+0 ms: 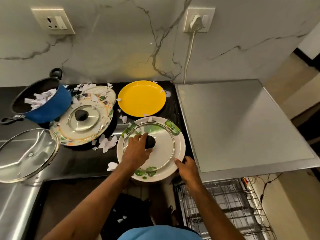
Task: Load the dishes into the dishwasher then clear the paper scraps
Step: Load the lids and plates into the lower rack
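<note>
L fingers (141,138) pinch lid (163,154); R fingers (178,161), plate (182,144).

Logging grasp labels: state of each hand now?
Left hand: grips the black knob of the steel lid.
Right hand: grips the rim of the leaf-patterned plate.

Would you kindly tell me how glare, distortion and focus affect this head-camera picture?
Head view, distortion: wide-angle bending skews the edges of the steel top; head view, glare: bright streaks cross the glass lid, and the yellow plate tints the marble wall yellow; head view, focus: everything looks slightly soft.
</note>
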`<state>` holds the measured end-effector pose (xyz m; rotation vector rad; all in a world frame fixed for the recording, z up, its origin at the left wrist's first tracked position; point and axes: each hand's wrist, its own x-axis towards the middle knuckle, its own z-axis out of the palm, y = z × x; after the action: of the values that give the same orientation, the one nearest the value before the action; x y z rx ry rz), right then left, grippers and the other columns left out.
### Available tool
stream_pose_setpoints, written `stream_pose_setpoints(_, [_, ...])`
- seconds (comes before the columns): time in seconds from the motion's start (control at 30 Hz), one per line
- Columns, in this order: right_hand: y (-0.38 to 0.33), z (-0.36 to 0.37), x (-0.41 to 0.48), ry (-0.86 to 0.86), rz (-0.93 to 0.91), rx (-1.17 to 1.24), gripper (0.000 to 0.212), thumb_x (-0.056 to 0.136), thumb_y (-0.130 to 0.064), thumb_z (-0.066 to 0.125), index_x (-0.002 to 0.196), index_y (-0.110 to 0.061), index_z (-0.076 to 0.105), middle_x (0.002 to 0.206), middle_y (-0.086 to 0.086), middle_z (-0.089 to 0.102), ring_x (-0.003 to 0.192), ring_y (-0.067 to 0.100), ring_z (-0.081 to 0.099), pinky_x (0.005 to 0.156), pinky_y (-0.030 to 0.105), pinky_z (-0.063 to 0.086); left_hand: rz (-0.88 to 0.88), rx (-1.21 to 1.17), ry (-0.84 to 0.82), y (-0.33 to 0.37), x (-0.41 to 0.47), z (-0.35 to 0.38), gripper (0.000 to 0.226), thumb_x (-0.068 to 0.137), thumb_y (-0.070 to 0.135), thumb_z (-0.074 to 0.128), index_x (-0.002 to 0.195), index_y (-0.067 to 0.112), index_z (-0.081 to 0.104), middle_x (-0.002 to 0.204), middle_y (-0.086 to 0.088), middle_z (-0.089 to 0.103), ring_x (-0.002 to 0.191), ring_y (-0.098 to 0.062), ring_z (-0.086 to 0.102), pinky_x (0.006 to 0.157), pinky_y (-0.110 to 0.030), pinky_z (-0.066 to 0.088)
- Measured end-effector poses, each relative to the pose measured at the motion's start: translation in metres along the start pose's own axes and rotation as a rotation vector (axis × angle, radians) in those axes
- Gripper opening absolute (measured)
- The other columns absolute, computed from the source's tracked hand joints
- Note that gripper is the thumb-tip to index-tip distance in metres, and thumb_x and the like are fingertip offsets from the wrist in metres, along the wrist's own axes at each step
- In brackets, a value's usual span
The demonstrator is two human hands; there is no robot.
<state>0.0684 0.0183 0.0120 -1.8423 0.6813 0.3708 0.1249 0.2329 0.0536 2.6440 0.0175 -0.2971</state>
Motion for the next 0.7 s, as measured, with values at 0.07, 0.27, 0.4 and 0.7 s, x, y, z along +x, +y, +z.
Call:
stream_pose_setpoints(0.07, [0.003,0.003,0.002,0.032,-0.008,0.000,0.022,0.092,-0.043,0.073,0.108,-0.030,0.067,0.103,-0.004,0.074,0.094,0.019,0.072,0.089,0.050,0.061,0.014,-0.014,0.002,-0.001,0.012,-0.004,0.070,0.088,0.040,0.074,0.149,0.019,0.046,0.146,-0.010,0.047,0.133,-0.031,0.045,0.110,-0.041,0.039])
stream_pose_setpoints(0.27, [0.001,0.005,0.000,0.087,-0.040,-0.018,0.021,0.097,-0.039,0.068,0.115,-0.028,0.066,0.107,-0.004,0.073,0.099,0.018,0.071,0.092,0.050,0.061,0.060,-0.066,0.017,-0.007,0.024,-0.014,0.057,0.087,0.038,0.077,0.136,0.016,0.057,0.132,-0.008,0.053,0.121,-0.028,0.052,0.097,-0.035,0.042])
stream_pose_setpoints(0.4, [-0.006,-0.006,-0.008,0.177,-0.068,-0.017,0.028,0.101,-0.030,0.066,0.127,-0.020,0.065,0.113,-0.004,0.067,0.105,0.020,0.065,0.097,0.038,0.055,0.136,-0.156,0.153,-0.015,0.026,-0.043,0.049,0.086,0.037,0.077,0.127,0.015,0.062,0.121,-0.012,0.056,0.109,-0.030,0.055,0.090,-0.037,0.046])
stream_pose_setpoints(0.7, [0.003,-0.019,-0.010,0.194,-0.017,0.084,0.022,0.096,-0.035,0.072,0.116,-0.027,0.069,0.107,-0.005,0.075,0.099,0.019,0.072,0.092,0.051,0.061,0.092,-0.122,0.235,-0.036,0.104,-0.121,0.038,0.088,0.033,0.077,0.115,0.008,0.070,0.106,-0.020,0.063,0.100,-0.035,0.058,0.080,-0.037,0.045])
